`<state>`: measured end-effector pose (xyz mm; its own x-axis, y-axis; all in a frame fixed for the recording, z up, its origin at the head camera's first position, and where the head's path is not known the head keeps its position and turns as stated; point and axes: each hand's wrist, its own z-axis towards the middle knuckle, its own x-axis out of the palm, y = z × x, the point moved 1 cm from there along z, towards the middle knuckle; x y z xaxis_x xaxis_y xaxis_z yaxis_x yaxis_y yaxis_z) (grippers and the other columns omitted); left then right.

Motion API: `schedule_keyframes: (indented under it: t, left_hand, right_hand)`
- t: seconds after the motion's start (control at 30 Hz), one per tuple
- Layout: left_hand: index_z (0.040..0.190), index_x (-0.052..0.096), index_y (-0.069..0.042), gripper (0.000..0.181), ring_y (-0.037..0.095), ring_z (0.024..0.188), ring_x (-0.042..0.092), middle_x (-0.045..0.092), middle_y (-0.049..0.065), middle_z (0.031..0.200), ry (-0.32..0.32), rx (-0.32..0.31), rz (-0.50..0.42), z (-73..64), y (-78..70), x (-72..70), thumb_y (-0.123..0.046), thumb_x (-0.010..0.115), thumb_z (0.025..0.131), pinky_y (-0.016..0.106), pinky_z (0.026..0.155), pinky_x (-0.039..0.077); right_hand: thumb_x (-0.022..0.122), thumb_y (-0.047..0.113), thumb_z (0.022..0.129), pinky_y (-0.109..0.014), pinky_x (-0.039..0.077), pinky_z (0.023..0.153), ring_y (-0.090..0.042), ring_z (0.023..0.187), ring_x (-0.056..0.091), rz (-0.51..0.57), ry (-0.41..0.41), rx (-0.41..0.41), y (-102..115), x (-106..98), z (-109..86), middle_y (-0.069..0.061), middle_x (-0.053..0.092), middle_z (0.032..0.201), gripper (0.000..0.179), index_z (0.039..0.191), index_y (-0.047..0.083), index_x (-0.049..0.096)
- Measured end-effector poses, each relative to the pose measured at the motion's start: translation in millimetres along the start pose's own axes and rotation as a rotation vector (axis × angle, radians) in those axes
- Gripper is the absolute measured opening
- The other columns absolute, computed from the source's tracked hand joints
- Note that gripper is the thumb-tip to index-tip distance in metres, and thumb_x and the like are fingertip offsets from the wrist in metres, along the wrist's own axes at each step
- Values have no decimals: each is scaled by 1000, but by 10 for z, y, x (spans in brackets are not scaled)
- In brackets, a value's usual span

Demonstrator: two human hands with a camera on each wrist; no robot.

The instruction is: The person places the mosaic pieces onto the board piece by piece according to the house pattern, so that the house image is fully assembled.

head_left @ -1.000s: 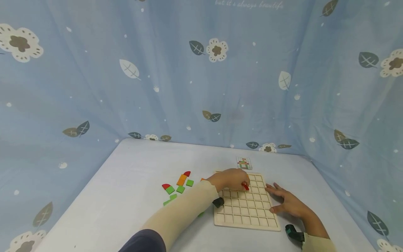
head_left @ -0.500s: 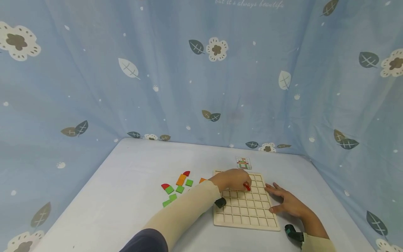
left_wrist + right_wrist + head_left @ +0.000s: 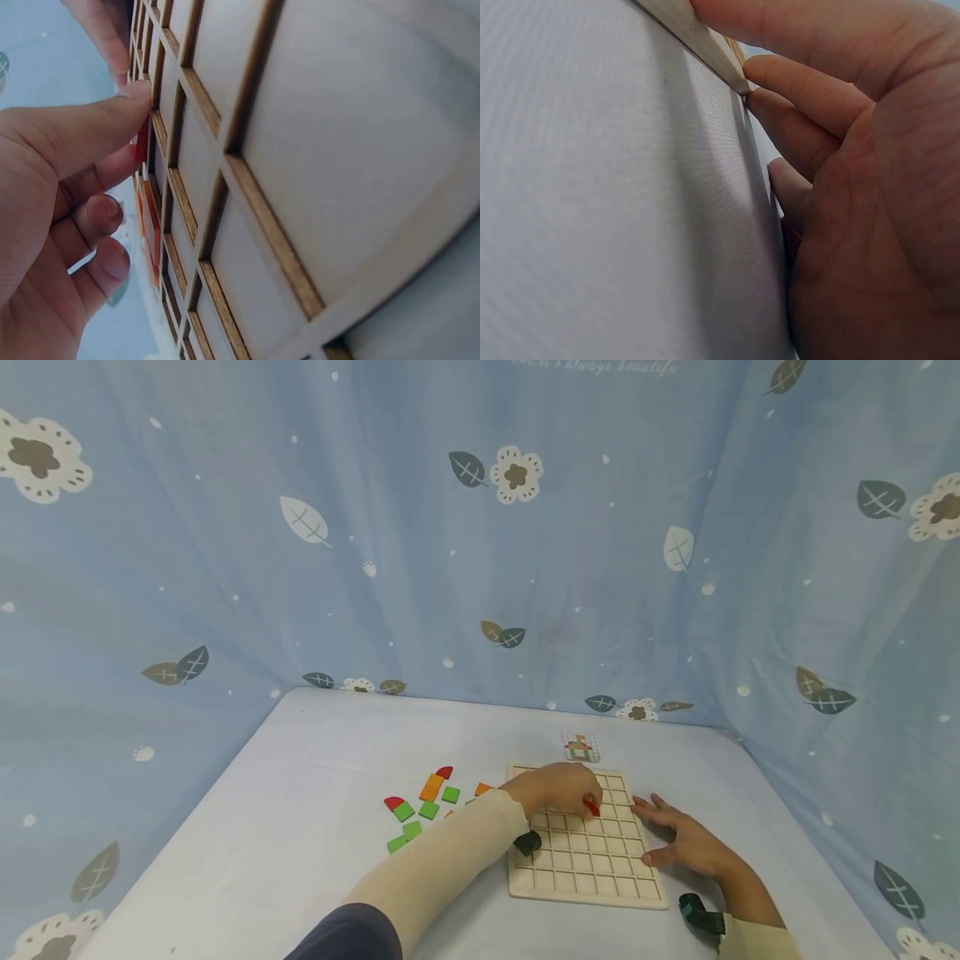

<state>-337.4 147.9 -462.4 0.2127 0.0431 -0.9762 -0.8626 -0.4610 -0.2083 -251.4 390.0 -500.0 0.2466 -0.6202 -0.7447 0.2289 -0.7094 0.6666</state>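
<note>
My left hand (image 3: 564, 788) reaches over the upper part of a pale wooden grid board (image 3: 587, 897). Between its thumb and index finger it pinches a small red tile (image 3: 592, 807), close over the grid squares. The left wrist view has the red tile (image 3: 141, 141) mostly covered by the thumb, seen nearly edge-on; the other fingers curl loosely below. Orange tiles (image 3: 151, 225) sit in the grid just beside that hand. At the board's right edge lies my right hand (image 3: 690, 843), its fingers spread. Its fingertips touch the board's wooden side (image 3: 697, 37) in the right wrist view.
Left of the board lie several loose tiles: green squares (image 3: 429, 810), an orange pair (image 3: 432, 787) and red quarter-rounds (image 3: 444, 772). My left sleeve (image 3: 450, 843) hides some of them. Behind the board is a small pattern card (image 3: 581, 747). A blue curtain (image 3: 420, 568) surrounds the white table (image 3: 247, 827).
The left hand has shifted slightly to the right over the board, carrying the red tile with it. My right hand stays at the board's edge.
</note>
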Motion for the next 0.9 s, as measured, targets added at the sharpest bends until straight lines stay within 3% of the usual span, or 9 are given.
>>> schedule_keyframes:
  t: [0.67, 0.9]
  left_hand:
    - [93, 71, -28, 6, -1, 80, 53, 59, -18, 88, 31, -57, 21, -39, -46, 5, -33, 71, 90, 19, 73, 43]
    - [95, 74, -28, 6, -2, 81, 51, 59, -18, 90, 0, -39, 27, -113, -22, 20, -28, 72, 90, 17, 72, 42]
  right_hand:
    - [88, 30, 64, -78, 11, 96, -55, 138, 8, 12, 5, 25, 31, -11, 13, -26, 25, 153, 89, 141, 4, 51]
    - [88, 29, 66, -78, 11, 96, -56, 137, 8, 9, 14, 22, 25, -17, -5, -29, 22, 153, 88, 141, 3, 50]
